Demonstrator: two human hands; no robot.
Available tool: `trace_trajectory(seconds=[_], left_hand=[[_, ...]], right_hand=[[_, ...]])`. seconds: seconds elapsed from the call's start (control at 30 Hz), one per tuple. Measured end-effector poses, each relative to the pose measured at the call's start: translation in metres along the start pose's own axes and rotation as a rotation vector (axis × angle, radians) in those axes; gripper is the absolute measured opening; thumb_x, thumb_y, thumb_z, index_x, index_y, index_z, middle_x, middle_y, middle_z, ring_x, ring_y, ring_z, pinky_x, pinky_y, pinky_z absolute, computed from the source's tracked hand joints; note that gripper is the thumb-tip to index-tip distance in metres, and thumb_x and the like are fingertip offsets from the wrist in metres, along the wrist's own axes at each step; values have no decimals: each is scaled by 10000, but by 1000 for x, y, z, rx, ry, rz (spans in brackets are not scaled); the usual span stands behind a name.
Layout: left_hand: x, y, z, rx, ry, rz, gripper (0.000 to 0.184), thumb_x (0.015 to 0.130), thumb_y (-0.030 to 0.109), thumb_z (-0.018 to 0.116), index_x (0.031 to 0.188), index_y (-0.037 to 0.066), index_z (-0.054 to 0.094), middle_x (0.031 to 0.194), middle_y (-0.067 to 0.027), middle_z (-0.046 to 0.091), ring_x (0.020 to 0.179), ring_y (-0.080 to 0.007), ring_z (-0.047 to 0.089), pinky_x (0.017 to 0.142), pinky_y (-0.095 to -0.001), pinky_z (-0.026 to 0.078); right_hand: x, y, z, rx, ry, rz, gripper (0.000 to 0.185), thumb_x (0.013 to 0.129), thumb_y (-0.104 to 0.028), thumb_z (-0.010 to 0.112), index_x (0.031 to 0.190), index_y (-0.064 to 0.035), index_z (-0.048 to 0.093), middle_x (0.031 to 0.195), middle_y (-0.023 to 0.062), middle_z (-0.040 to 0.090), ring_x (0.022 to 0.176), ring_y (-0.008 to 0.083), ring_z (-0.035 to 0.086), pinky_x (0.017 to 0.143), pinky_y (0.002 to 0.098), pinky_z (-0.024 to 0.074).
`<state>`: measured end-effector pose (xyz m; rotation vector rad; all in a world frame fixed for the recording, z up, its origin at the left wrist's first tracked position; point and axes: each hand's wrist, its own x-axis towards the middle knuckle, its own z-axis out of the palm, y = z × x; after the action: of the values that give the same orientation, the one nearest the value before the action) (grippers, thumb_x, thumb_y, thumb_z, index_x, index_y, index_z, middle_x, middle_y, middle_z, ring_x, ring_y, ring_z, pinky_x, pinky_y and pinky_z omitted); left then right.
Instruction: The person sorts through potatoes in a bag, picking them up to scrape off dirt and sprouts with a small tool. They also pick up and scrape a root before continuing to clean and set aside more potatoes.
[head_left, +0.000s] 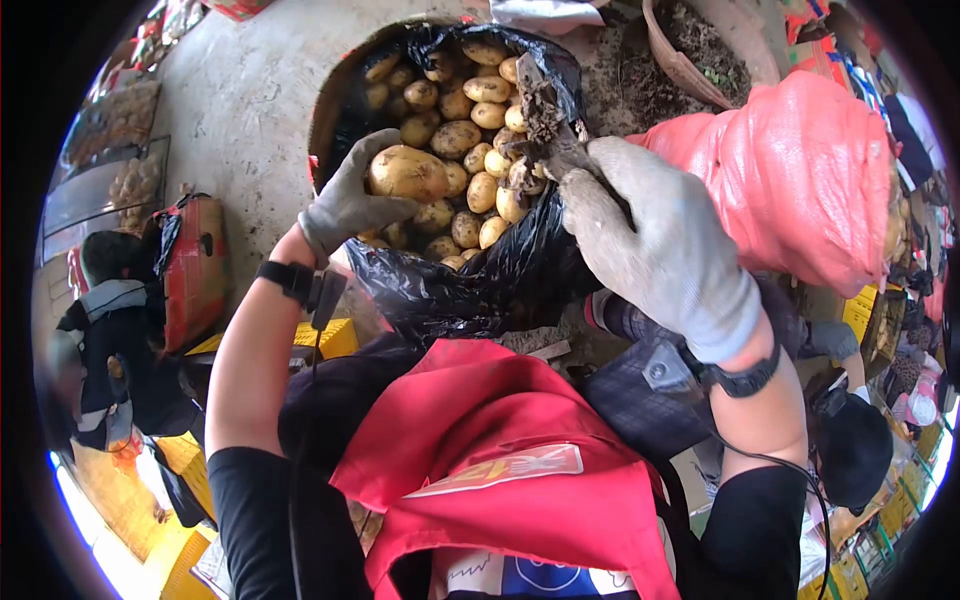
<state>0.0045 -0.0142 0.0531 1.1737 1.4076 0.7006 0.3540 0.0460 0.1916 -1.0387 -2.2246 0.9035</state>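
Note:
My left hand (350,205), in a grey work glove, is closed around a large yellow potato (408,174). It holds the potato over the left part of a container lined with a black plastic bag (450,300). Many smaller potatoes (455,139) with specks of soil lie inside the bag. My right hand (655,235), in a whitish glove with soiled fingertips, pinches a ragged, dirt-caked grey-brown thing (545,125) above the bag's right side. Its exact kind is unclear. The fingers of that hand are pressed together around its lower end.
A filled pink sack (785,170) stands at my right. Behind it, a shallow basket (685,60) holds dark soil. To the left are a red cardboard box (195,265) and a person in dark clothes (120,340). Another person (850,440) is at lower right, near yellow crates (860,310).

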Motion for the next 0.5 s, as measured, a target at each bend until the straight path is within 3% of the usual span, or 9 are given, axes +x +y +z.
trace_trajectory(seconds=[0.07,0.13,0.17,0.2,0.23,0.27,0.33,0.43,0.5], left_hand=[[-25,44,9,31,19,83,978,732,81,950,1547,64,410,1424,-102,548,1284,-198,571,1094,-362,512],[-51,70,17,109,121,346,991,710,41,952,1540,74,411,1422,-82,539,1290,-200,573,1098,-368,517],[-65,85,32,-93,159,369,988,704,10,950,1521,81,398,1406,-86,540,1281,-208,584,1091,-384,528],[-77,95,43,-81,174,387,988,704,10,950,1521,81,398,1406,-86,540,1281,-208,584,1091,-384,528],[-87,102,52,-126,248,377,977,710,-3,943,1510,80,388,1400,-97,546,1282,-213,589,1086,-387,535],[-96,108,63,-174,319,364,965,717,-16,935,1499,79,378,1394,-108,553,1282,-219,593,1080,-391,542],[-106,118,87,-348,357,372,936,725,-39,914,1479,67,369,1361,-126,585,1263,-226,622,1055,-373,561],[-105,107,103,-317,412,368,944,725,-25,921,1483,65,367,1370,-131,577,1272,-232,614,1063,-373,553],[-98,91,107,-227,467,418,963,721,23,951,1490,56,373,1375,-136,571,1277,-242,606,1073,-374,544]], right_hand=[[-5,-2,5,113,-44,75,202,988,-225,668,900,-46,639,754,231,652,740,459,674,620,521,517],[-9,-6,4,106,-201,104,167,1060,-152,605,1012,-12,682,794,146,693,679,213,692,605,360,531],[-12,-6,5,142,-236,35,158,1051,-149,618,1003,-14,687,786,142,692,670,231,692,600,364,531],[-17,-5,10,178,-273,-32,150,1043,-146,632,994,-17,692,779,138,691,662,248,692,594,369,531],[-20,0,19,-24,-121,-320,142,1024,-146,653,990,-16,697,758,130,689,633,304,677,599,402,533],[-23,4,28,2,-113,-325,140,998,-149,675,981,-12,700,762,178,687,667,387,681,604,455,530],[-28,-11,29,6,-116,-212,189,996,-197,669,921,-25,684,759,222,678,704,431,691,602,501,521],[-31,-23,27,-134,-147,-153,245,996,-245,653,859,-42,656,724,242,657,707,458,684,590,534,512],[-36,-25,34,-180,-144,-285,284,997,-289,632,808,-77,646,672,211,660,621,430,679,553,537,516]])
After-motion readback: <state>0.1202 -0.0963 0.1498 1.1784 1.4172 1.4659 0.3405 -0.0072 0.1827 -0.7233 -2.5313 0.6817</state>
